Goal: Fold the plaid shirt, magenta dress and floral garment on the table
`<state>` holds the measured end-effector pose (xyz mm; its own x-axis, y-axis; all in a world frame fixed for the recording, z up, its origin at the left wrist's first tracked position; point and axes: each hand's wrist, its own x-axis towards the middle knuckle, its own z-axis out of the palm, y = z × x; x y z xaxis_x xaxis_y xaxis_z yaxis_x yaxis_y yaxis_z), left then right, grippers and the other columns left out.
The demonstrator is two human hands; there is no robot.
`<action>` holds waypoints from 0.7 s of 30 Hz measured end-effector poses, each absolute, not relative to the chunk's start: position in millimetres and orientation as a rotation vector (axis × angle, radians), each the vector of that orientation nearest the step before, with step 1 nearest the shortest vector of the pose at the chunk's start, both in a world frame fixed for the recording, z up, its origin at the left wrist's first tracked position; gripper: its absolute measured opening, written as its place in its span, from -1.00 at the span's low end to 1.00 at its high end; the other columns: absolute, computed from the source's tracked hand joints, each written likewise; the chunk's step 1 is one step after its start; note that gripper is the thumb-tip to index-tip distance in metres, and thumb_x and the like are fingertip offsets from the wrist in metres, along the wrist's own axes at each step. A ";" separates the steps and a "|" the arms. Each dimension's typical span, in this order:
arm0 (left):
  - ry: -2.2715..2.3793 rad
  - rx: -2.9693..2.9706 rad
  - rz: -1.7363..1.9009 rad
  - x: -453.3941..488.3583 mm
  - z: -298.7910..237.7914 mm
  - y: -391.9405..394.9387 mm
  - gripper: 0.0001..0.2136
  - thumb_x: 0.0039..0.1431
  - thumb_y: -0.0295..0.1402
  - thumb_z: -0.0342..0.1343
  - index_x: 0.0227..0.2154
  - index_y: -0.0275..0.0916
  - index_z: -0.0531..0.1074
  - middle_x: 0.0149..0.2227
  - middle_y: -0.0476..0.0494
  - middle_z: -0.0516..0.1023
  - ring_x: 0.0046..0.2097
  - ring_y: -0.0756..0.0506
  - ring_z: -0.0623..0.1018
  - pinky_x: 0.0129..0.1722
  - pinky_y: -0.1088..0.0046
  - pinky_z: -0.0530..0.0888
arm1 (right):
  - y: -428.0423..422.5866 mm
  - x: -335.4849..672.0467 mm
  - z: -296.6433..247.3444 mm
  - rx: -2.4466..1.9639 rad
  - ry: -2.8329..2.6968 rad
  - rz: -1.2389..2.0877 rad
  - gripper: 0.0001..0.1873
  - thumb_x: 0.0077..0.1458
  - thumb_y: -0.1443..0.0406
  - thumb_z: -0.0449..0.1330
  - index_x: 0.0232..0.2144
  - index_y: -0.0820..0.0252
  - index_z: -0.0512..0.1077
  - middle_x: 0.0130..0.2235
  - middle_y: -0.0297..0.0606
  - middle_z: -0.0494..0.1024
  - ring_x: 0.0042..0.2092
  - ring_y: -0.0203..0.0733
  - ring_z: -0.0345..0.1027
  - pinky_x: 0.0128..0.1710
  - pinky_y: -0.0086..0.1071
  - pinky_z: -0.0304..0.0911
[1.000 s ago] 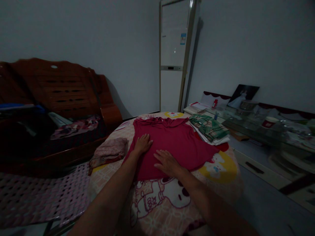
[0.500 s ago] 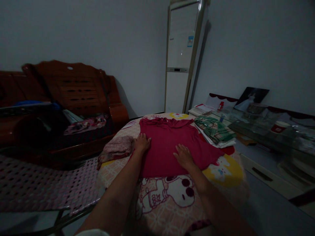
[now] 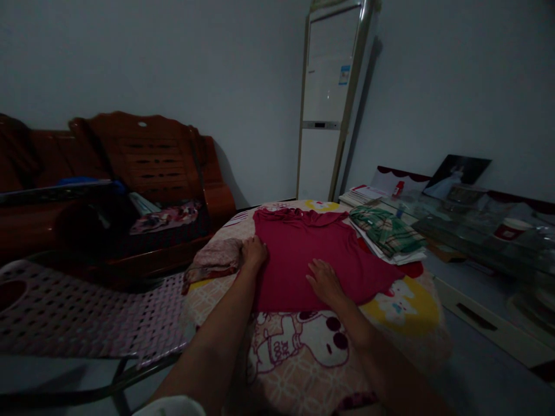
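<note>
A magenta shirt (image 3: 290, 260) lies spread out on a patterned cloth (image 3: 295, 384) that covers a rounded surface. The far edge of the shirt is bunched into folds. At its left edge is my left hand (image 3: 254, 253), fingers curled in and closed on the fabric. My right hand (image 3: 325, 282) rests open and flat on the middle of the shirt, fingers a little apart. Close beside my left hand sits a folded pinkish cloth (image 3: 217, 257). To the right of the shirt, a green plaid garment (image 3: 385, 230) lies folded on top of white cloth.
A woven chair (image 3: 87, 318) stands at the left, before a wooden sofa (image 3: 151, 156) with cloths on it. Behind is a tall air conditioner (image 3: 321, 156). On the right, a glass-topped cabinet (image 3: 468, 225) holds a paper cup (image 3: 511, 229), a photo and papers.
My left hand's fingers have drawn in from lying spread on the shirt to curling at its left edge. My right hand stays almost in place. The view has turned slightly left.
</note>
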<state>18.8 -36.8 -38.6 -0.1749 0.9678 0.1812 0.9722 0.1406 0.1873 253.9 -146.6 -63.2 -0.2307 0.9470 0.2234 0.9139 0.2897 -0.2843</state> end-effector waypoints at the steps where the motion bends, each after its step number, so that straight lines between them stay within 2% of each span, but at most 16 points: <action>1: -2.347 -2.025 -0.397 18.4 -37.6 -37.3 -0.59 0.31 -0.26 -0.11 0.09 -0.44 0.31 0.11 -0.52 0.41 0.17 -0.33 0.39 0.11 0.22 0.31 | -149.7 248.5 -63.8 -1.605 -2.265 0.138 -0.50 0.27 0.23 0.03 0.18 0.33 0.36 0.29 0.06 0.27 0.32 0.05 0.09 0.31 -0.05 -0.02; 6: -2.278 -2.170 -0.279 7.6 -29.6 -46.6 -0.60 0.30 -0.31 -0.06 0.08 -0.49 0.31 0.05 -0.54 0.47 0.10 -0.28 0.48 0.06 0.29 0.37 | -161.1 226.0 -66.1 -1.274 -2.447 0.190 -0.54 0.28 0.27 0.02 0.19 0.20 0.36 0.28 -0.07 0.31 0.31 -0.07 0.12 0.32 -0.09 0.00; 10: -2.232 -2.132 -0.179 -0.6 -24.3 -66.9 -0.59 0.25 -0.33 0.01 0.08 -0.50 0.32 0.04 -0.56 0.47 0.09 -0.32 0.49 0.02 0.29 0.40 | -161.2 222.9 -64.1 -1.255 -2.451 0.227 -0.55 0.27 0.29 0.03 0.18 0.20 0.38 0.26 -0.06 0.34 0.29 -0.07 0.16 0.31 -0.08 0.02; 14: -2.286 -2.104 -0.135 -3.1 -19.6 -89.3 -0.63 0.28 -0.30 -0.01 0.05 -0.46 0.34 0.02 -0.54 0.50 0.07 -0.32 0.52 -0.01 0.28 0.43 | -160.8 225.0 -61.3 -1.245 -2.454 0.243 -0.55 0.27 0.30 0.03 0.17 0.21 0.38 0.26 -0.04 0.34 0.28 -0.06 0.18 0.30 -0.07 0.05; 18: -2.372 -2.180 -0.175 -14.3 -15.1 -102.4 -0.58 0.23 -0.27 0.07 0.08 -0.42 0.30 0.04 -0.49 0.51 0.08 -0.30 0.52 0.00 0.28 0.42 | -163.1 226.0 -57.8 -1.238 -2.452 0.250 -0.55 0.26 0.30 0.04 0.16 0.25 0.39 0.25 -0.02 0.35 0.28 -0.06 0.19 0.29 -0.09 0.07; 21: -2.305 -2.366 -0.347 -28.0 -16.3 -108.9 -0.56 0.17 -0.29 0.14 0.09 -0.33 0.32 0.10 -0.39 0.50 0.12 -0.25 0.50 0.06 0.32 0.40 | -163.4 226.7 -57.6 -1.224 -2.444 0.245 -0.55 0.26 0.30 0.04 0.15 0.27 0.40 0.24 -0.02 0.36 0.27 -0.06 0.20 0.29 -0.10 0.07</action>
